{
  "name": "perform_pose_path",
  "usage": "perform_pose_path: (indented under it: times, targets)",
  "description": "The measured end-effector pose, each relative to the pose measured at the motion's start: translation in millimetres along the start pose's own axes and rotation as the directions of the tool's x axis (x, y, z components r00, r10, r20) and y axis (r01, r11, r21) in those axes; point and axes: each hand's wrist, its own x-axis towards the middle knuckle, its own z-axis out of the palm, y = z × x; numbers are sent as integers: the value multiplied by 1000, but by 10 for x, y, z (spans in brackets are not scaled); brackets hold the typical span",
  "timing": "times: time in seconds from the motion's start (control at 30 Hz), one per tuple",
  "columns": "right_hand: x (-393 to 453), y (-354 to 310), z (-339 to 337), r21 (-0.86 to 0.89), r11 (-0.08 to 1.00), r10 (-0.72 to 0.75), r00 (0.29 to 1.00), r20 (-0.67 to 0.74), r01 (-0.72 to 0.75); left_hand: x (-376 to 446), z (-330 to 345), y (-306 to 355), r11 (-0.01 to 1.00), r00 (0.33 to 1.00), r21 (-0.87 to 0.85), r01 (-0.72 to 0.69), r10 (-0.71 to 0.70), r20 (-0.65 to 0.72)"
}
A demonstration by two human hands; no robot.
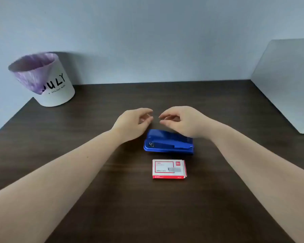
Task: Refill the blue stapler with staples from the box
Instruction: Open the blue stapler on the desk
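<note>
The blue stapler [168, 142] lies on the dark wooden table [112, 199], a little right of the middle, with its long side turned across my view. It is closed, and I can see the metal part at its left end. Just in front of it, nearer to me and not touching it, lies the box of staples [169, 168], flat on the table. The box is white and red, and its flaps look closed.

My left hand [132, 122] is in the air above the table, behind the left end of the stapler. Its fingers are loosely curled and the thumb is near the fingertips, but I see nothing between them. My right hand [181, 121] is also lifted, above the back edge of the stapler, and it hides a part of the stapler's right side. Its fingers are curled in the same soft way, with the thumb apart from them, and it holds nothing. The fingertips of both hands point toward each other, near but not touching. Whether the right hand touches the stapler, I cannot tell.

At the far left corner of the table stands a white bin [47, 79] with a purple bag inside. At the right, a white board [288, 81] leans near the wall.
</note>
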Motion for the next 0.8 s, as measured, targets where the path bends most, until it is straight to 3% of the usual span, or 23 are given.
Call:
perform_pose_path:
  times: [0.1,0.2,0.33,0.43,0.6,0.8]
  targets:
    - [-121,30,154,13,997,-70,997,-39,70,-123,123,-35,994,996,-102,28,-36,-76]
    - [-279,31,346,-101,985,-150,984,-94,141,-319,178,-4,977,988,-201,67,-94,-127]
    - [-406,95,546,-150,982,-149,953,-265,112,-664,207,52,936,993,-345,63,-94,-72]
    - [-461,69,609,-117,993,-63,943,-326,26,-828,218,74,953,997,-293,77,-77,12]
    - [-381,-3,662,-196,979,-13,940,-340,-58,-874,231,119,995,997,-84,54,-58,-43]
    - [-266,-113,712,-120,990,19,922,-387,-71,-841,225,48,993,997,-106,59,-64,-50]
